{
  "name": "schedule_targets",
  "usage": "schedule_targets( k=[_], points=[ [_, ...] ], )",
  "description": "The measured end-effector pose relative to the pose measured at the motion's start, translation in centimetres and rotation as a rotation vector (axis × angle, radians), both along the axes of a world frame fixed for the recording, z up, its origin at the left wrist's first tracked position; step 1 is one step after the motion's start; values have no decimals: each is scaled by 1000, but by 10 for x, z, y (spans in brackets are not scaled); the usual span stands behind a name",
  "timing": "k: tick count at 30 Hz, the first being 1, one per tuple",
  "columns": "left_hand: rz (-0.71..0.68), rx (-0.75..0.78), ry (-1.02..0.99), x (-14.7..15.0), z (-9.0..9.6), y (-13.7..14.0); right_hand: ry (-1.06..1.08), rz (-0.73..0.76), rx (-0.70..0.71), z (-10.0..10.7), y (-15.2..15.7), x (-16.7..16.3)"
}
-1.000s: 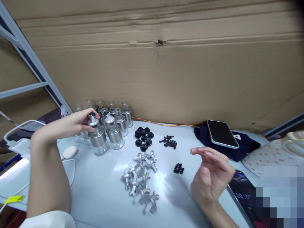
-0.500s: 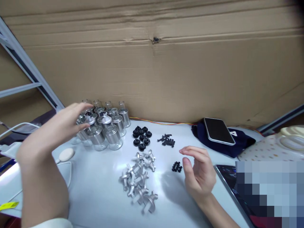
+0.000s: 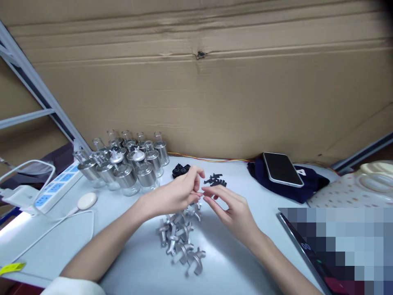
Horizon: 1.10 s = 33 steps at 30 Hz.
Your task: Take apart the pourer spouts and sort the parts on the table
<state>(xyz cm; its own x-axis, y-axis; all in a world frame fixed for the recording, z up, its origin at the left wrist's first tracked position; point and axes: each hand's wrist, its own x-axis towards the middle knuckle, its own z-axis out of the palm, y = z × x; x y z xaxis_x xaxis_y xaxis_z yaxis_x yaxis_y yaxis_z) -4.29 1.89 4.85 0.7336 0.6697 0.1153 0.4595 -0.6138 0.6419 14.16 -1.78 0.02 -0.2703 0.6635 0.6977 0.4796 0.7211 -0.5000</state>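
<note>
My left hand (image 3: 187, 188) and my right hand (image 3: 235, 211) meet fingertip to fingertip above the pile of silver metal spout parts (image 3: 181, 246). Both have their fingers curled into a pinch; whatever small thing lies between them is too hidden to make out. Behind my left hand, a group of round black stoppers (image 3: 178, 170) is partly covered. Small black strips (image 3: 218, 181) lie just beyond my right fingers. At the left stand several glass bottles with metal sleeves (image 3: 125, 177), and two in front carry silver spouted tops (image 3: 138, 155).
A cardboard wall (image 3: 196, 102) closes off the back. A phone (image 3: 283, 169) rests on a dark blue cap (image 3: 313, 184) at the right, near a tablet-like device (image 3: 302, 243). A power strip (image 3: 58, 186) and a white round charger with cable (image 3: 86, 200) lie left.
My left hand has come from the bottles rightward to the middle. My right hand has moved left to meet it, and now covers the small black rings.
</note>
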Motion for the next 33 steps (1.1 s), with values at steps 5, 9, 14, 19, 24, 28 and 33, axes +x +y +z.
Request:
schedule_targets(
  k=[5, 9, 14, 19, 24, 28, 33],
  points=[
    [2, 65, 42, -2, -2, -6, 30, 29, 77, -9, 6, -4],
    [-13, 67, 39, 3, -6, -5, 62, 12, 82, -12, 2, -2],
    [-45, 37, 2, 7, -10, -4, 79, 30, 50, -11, -4, 2],
    [-66, 117, 42, 8, -16, -7, 136, -6, -39, -8, -8, 3],
    [-132, 275, 104, 10, -19, -10, 168, -50, -159, -6, -11, 5],
    [-125, 214, 137, 12, -13, -12, 275, -43, -362, -4, -11, 5],
    [-125, 270, 190, 15, -8, -14, 463, 40, -632, -1, -9, 1]
  ],
)
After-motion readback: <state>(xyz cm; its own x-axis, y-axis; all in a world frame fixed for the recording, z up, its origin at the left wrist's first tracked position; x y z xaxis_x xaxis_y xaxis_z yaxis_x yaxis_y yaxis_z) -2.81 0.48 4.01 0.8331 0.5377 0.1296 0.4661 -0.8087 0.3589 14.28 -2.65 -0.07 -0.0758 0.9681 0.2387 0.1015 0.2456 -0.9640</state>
